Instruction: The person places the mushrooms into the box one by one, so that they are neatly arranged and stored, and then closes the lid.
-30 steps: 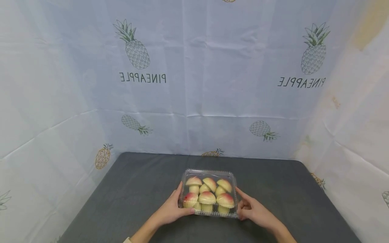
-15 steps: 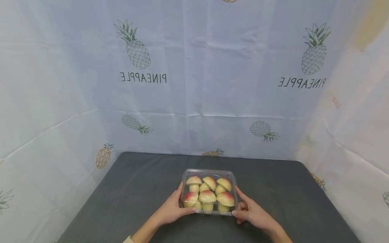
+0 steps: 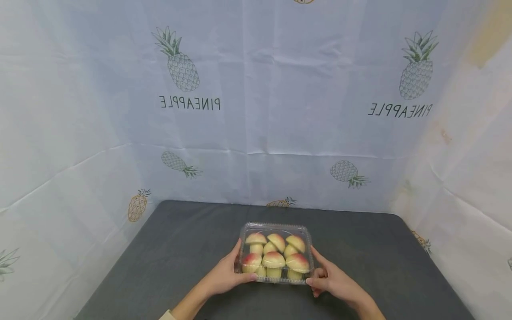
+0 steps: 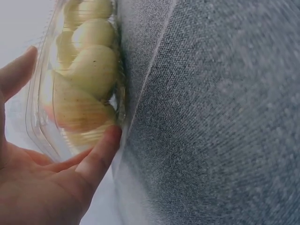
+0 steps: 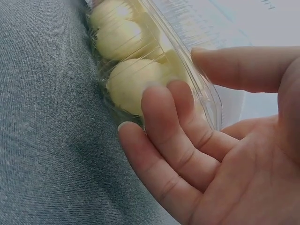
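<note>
A lidded clear plastic box lies on the dark table, holding several pale yellow mushroom-shaped pieces with reddish caps, set in two rows. My left hand grips the box's left side, its thumb along the near edge and its fingers on the side wall. In the left wrist view, a fingertip touches the box low down, close to the cloth. My right hand holds the near right corner, thumb on the front and index finger along the right side. The other right fingers curl beside the box wall.
The dark cloth-covered table extends around the box on all sides. A pale curtain printed with pineapples hangs behind the table's far edge and along both sides.
The right thumb has shifted leftward onto the front of the near right corner. The near right part of the box sits slightly higher in view. My left hand keeps its hold.
</note>
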`<state>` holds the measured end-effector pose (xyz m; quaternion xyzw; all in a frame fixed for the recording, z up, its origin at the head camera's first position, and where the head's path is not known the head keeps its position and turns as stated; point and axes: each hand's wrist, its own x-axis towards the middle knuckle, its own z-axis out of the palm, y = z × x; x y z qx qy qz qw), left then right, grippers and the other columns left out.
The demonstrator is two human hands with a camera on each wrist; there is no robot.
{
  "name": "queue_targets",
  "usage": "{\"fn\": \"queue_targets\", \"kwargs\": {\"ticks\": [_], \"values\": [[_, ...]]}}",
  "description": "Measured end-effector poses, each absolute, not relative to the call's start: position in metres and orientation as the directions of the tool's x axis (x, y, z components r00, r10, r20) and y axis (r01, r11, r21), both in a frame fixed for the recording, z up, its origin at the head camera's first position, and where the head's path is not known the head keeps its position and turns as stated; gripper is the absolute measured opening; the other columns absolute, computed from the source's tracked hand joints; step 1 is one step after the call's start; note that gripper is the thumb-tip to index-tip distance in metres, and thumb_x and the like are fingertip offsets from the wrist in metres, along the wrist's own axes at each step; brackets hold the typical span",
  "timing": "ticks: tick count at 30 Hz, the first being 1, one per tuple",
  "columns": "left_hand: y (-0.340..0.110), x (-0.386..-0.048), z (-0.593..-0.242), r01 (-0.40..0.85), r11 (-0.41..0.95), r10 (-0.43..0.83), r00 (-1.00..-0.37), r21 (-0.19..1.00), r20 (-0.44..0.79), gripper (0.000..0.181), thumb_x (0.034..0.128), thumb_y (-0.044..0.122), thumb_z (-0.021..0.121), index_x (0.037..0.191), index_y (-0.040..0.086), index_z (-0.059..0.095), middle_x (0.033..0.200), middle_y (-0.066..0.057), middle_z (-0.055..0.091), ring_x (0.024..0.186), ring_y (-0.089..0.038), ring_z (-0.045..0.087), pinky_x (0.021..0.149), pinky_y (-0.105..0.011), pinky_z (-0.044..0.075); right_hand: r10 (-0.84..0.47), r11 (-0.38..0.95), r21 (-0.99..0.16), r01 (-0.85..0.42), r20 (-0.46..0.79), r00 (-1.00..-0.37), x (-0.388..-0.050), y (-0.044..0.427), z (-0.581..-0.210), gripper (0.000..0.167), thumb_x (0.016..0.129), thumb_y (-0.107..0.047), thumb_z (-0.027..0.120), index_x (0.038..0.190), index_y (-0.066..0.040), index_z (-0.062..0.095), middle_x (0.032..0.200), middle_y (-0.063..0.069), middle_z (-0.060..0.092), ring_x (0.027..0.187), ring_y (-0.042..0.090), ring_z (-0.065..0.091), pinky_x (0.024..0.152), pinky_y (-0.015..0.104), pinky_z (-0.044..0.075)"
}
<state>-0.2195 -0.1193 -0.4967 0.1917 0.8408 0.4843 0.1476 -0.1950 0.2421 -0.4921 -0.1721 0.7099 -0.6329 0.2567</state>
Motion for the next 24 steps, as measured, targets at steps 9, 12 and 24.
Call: {"fn": "queue_targets", "kwargs": {"ticks": [9, 12, 24], "values": [[-0.1192, -0.2194, -0.4994, 0.225, 0.462, 0.478, -0.878, 0.858, -0.028, 0.115, 0.0911, 0.047, 0.075, 0.159, -0.008, 0.000, 0.157, -0.036, 0.027, 0.136, -0.048, 0.045, 0.099, -0.054, 0.051, -0.579, 0.134, -0.989, 0.071, -0.136, -0.804, -0.1949, 0.2435, -0.4944, 0.097, 0.103, -0.013, 0.061, 0.159, -0.004, -0.017, 0.073, 0.001, 0.058, 0.067, 0.013, 0.061, 0.070, 0.034, 0.060], [-0.1180, -0.2192, -0.5011, 0.241, 0.471, 0.476, -0.880, 0.849, -0.014, 0.114, 0.0911, 0.046, 0.075, 0.158, -0.009, 0.002, 0.155, -0.036, 0.030, 0.134, -0.047, 0.047, 0.097, -0.052, 0.052, -0.591, 0.122, -0.991, 0.059, -0.120, -0.798, -0.1947, 0.2444, -0.4955, 0.097, 0.103, -0.012, 0.060, 0.159, -0.004, -0.019, 0.072, 0.001, 0.057, 0.066, 0.013, 0.060, 0.068, 0.034, 0.060], [-0.1160, -0.2140, -0.5009, 0.236, 0.492, 0.456, -0.890, 0.838, -0.017, 0.114, 0.0900, 0.045, 0.077, 0.159, -0.008, 0.003, 0.146, -0.033, 0.041, 0.128, -0.042, 0.051, 0.092, -0.049, 0.053, -0.563, 0.129, -0.989, 0.072, -0.133, -0.816, -0.1949, 0.2452, -0.4997, 0.097, 0.102, -0.010, 0.062, 0.160, -0.004, -0.015, 0.073, 0.006, 0.064, 0.063, 0.017, 0.066, 0.065, 0.037, 0.061]]}}
